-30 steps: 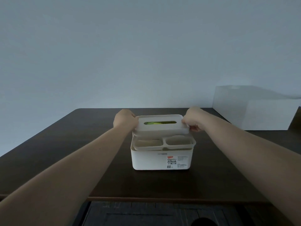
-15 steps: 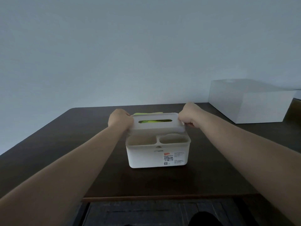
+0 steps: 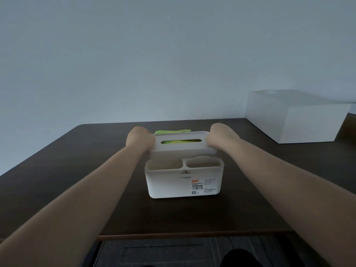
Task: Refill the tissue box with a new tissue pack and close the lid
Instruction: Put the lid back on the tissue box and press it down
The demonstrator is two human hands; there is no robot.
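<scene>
A white tissue box (image 3: 173, 185) with two open front compartments and a printed label stands mid-table. Its white slotted lid (image 3: 183, 146) is held over the rear part, tilted up toward me. My left hand (image 3: 139, 140) grips the lid's left end and my right hand (image 3: 220, 136) grips its right end. A green tissue pack (image 3: 173, 132) shows through the slot and pokes out behind the lid's far edge. Whether the lid touches the box rim is hidden.
The dark wooden table (image 3: 77, 170) reaches to a plain wall. A large white container (image 3: 294, 118) sits at the back right corner. Below the table's near edge lies dark flooring (image 3: 163, 253).
The lid's far edge has come up a little, and more of the green pack shows behind it. Both hands keep their hold on the lid ends. The view has tilted upward.
</scene>
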